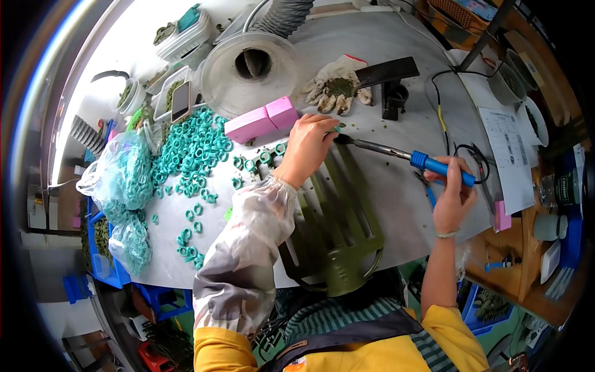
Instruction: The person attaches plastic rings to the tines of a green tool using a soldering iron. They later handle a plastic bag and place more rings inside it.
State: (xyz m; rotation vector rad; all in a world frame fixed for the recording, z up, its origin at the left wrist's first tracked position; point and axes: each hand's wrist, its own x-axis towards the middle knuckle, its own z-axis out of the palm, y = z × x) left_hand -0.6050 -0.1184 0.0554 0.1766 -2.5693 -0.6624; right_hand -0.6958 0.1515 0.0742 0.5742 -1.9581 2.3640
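My right hand is wrapped round the blue handle of a soldering iron. Its dark tip reaches left to the fingertips of my left hand. Those fingers are pinched at a small green piece, partly hidden by them, over the far end of an olive-green slatted plastic part. This part lies on the table with its rounded end toward me. Several teal rings sit by my left wrist, and a big pile of teal rings spreads to the left. Pink blocks stand just beyond my left hand.
A clear funnel hood on a grey hose stands at the back. A stained glove and a black stand lie right of it. Bags of teal rings and a phone are left; a printed sheet hangs right.
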